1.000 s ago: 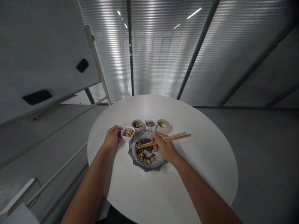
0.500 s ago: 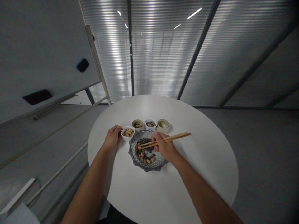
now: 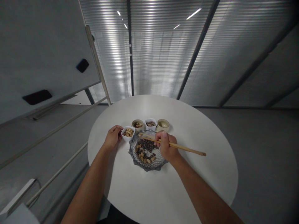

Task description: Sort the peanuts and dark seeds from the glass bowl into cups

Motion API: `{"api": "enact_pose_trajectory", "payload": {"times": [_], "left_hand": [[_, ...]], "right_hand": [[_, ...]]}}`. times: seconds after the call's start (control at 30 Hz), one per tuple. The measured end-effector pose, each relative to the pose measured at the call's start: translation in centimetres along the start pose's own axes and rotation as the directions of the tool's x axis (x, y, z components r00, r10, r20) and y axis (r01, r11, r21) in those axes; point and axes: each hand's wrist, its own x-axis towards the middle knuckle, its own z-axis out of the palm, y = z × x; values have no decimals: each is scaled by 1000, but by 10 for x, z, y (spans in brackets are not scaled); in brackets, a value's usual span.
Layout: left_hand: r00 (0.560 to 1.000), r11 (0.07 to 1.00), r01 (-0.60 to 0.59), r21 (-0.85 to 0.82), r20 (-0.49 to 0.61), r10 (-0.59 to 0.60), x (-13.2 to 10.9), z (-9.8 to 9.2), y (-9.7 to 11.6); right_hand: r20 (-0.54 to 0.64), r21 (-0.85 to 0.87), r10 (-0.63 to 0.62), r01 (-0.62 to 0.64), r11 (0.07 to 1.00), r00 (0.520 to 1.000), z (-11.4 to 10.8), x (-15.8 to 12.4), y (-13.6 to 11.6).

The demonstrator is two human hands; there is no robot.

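Tan wooden chopsticks [image 3: 189,149] | I see diamond patterning across the grey translucent scalloped glass dish [image 3: 146,168] | blackish-brown oval beans [image 3: 149,148]; tan nuts [image 3: 149,161] near | far on my screen: two square white bowls [image 3: 127,139], two round beige cups [image 3: 163,128] | white round table [image 3: 149,193] | silver-grey, horizontally striped blinds [image 3: 151,65]

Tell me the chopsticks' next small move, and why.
Perhaps shift the wooden chopsticks left, tips over the leftmost white bowl: the tips show near it, by the far edge of the glass dish, and the left hand is at that bowl. Whether the tips grip anything is too small to tell.
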Motion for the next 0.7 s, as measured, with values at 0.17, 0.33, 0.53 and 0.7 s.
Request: {"api": "enact_pose_trajectory", "payload": {"times": [0.17, 0.33, 0.53, 0.7], "left_hand": [[1000, 999, 7, 31, -10, -7, -2, 0, 2], [1000, 1000, 4, 26, 0, -4, -3, 0, 3], [1000, 1000, 12, 14, -8, -12, 0, -1, 0], [1000, 1000, 3, -6, -8, -3, 1, -2, -1]], "right_hand": [[-24, -77, -95, 93, 993, 995, 5, 3, 4], [4, -187, -171, 168, 968, 985, 11, 12, 2], [174, -274, -226, 268, 924, 958, 11, 18, -9], [137, -271, -214, 244, 931, 967, 4, 11, -11]]}}
